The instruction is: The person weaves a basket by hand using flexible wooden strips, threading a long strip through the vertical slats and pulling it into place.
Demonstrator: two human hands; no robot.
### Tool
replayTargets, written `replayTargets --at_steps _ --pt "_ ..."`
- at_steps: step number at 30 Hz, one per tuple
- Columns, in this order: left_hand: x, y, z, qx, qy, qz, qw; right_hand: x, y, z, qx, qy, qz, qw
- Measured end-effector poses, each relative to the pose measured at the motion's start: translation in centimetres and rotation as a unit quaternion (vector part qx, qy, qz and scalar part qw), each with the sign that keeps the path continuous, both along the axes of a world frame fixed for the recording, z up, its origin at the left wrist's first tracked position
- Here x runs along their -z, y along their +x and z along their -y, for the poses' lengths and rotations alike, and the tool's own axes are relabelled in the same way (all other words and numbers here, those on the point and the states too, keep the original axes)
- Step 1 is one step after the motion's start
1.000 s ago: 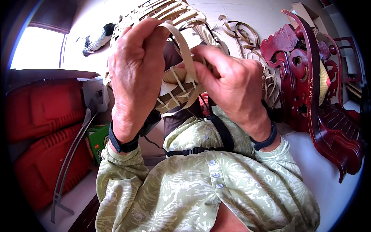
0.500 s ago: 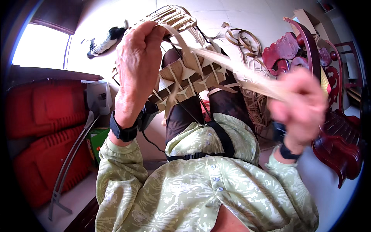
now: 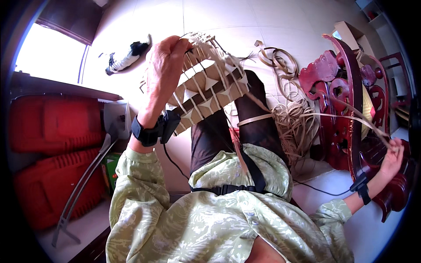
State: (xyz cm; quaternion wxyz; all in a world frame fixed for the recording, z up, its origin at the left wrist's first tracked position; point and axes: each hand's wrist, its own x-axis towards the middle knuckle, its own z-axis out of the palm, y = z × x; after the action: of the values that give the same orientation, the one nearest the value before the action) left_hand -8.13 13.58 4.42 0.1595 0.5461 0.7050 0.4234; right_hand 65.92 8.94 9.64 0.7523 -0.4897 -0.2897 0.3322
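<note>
A woven basket-like piece (image 3: 205, 106) of tan flat strips over a dark wire frame rests tilted above my knees. My left hand (image 3: 162, 72) is closed on its far left edge, with the fingertips partly hidden behind it. Far out to the right, my right hand (image 3: 391, 161) pinches long tan strips (image 3: 366, 122). These trail back leftward toward a loose heap of strips (image 3: 294, 125) beside my right leg. Another strip (image 3: 254, 118) lies across my right thigh.
Beyond the heap lies a coil of wider strip (image 3: 285, 61). A carved dark-red wooden chair (image 3: 351, 101) stands at right, close to my right arm. Red plastic cases (image 3: 57, 127) and a grey metal stand (image 3: 87, 171) are at left. A black-and-white cat (image 3: 127, 58) lies on the floor.
My right hand has swung outward to the far right, drawing the strips along. The woven piece has turned and dropped slightly nearer, still in my left hand.
</note>
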Motion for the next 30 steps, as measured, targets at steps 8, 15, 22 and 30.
replayTargets --at_steps 8,15,22,30 --pt "-0.4 1.5 0.7 0.051 0.041 0.032 0.997 3.6 -31.1 -3.8 -0.105 -0.15 0.447 0.876" --pt "-2.4 3.2 2.5 0.078 0.032 -0.006 0.996 6.7 -47.9 -1.6 -0.309 0.12 0.663 0.671" --pt "-0.5 2.8 2.1 0.044 0.061 0.042 0.996 5.3 -47.6 1.4 -0.414 0.25 0.566 0.667" --pt "0.2 2.8 1.2 0.054 0.049 -0.021 0.997 -2.1 -36.3 2.4 -0.112 0.238 0.81 0.524"
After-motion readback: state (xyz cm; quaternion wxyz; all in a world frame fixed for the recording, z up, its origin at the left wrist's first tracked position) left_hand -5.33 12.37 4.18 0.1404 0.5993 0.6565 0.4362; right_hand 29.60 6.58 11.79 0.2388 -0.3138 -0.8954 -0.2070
